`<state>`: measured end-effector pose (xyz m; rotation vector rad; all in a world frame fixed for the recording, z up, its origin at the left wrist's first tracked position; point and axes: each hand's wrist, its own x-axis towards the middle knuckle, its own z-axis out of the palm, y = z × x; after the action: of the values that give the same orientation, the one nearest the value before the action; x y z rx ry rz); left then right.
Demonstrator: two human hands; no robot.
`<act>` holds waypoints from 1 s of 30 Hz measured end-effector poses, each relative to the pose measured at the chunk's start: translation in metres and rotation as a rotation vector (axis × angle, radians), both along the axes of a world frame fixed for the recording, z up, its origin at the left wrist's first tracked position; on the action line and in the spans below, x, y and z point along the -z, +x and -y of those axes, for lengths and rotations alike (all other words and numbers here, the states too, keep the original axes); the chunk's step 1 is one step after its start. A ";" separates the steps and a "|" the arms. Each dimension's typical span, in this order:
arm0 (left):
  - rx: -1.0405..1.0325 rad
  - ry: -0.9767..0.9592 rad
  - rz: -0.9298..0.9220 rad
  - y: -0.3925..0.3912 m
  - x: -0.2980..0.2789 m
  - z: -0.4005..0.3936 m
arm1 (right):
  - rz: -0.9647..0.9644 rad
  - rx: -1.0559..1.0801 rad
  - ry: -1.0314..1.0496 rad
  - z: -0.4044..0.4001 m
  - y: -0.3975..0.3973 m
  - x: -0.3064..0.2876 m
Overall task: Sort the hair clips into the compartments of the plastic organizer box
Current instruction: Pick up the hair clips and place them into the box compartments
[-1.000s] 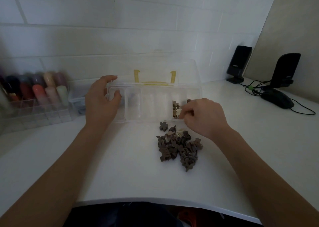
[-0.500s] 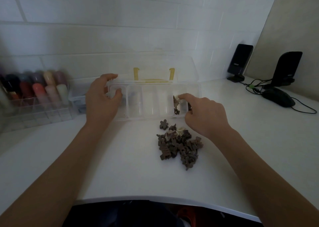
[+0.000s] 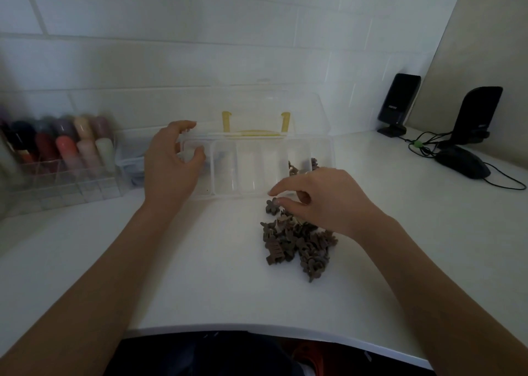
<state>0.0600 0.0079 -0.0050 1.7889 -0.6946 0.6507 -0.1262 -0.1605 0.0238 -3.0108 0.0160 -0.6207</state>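
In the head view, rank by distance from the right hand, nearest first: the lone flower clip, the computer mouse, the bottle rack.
From the right hand:
1. Lone flower clip, at its fingertips.
2. Computer mouse, far right by the wall.
3. Bottle rack, far left, beyond the left hand.

The left hand (image 3: 168, 164) reached forward with its forearm stretched out, fingers and thumb curved apart in a wide C. The right hand (image 3: 323, 201) hovered palm down, wrist slightly raised, its index finger and thumb extended forward and the other fingers loosely bent.
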 end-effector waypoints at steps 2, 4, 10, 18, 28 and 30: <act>0.003 0.003 -0.012 -0.002 0.000 0.000 | 0.015 -0.016 -0.011 -0.002 0.000 -0.001; 0.006 0.001 -0.037 -0.004 -0.002 0.000 | -0.046 -0.013 -0.026 -0.005 0.002 0.000; 0.008 -0.051 -0.136 -0.010 -0.006 0.000 | -0.118 0.091 -0.037 -0.008 0.003 0.001; -0.003 -0.058 -0.155 -0.009 -0.005 0.000 | -0.148 0.201 0.192 -0.018 0.006 0.005; 0.015 -0.082 -0.164 -0.010 -0.006 0.001 | -0.097 0.314 0.246 -0.012 0.007 0.006; 0.014 -0.079 -0.156 -0.010 -0.006 0.001 | -0.053 0.269 0.313 -0.014 0.006 0.005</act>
<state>0.0496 0.0071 0.0008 1.7397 -0.5680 0.5161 -0.1201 -0.1467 0.0190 -2.7377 0.4803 -0.5012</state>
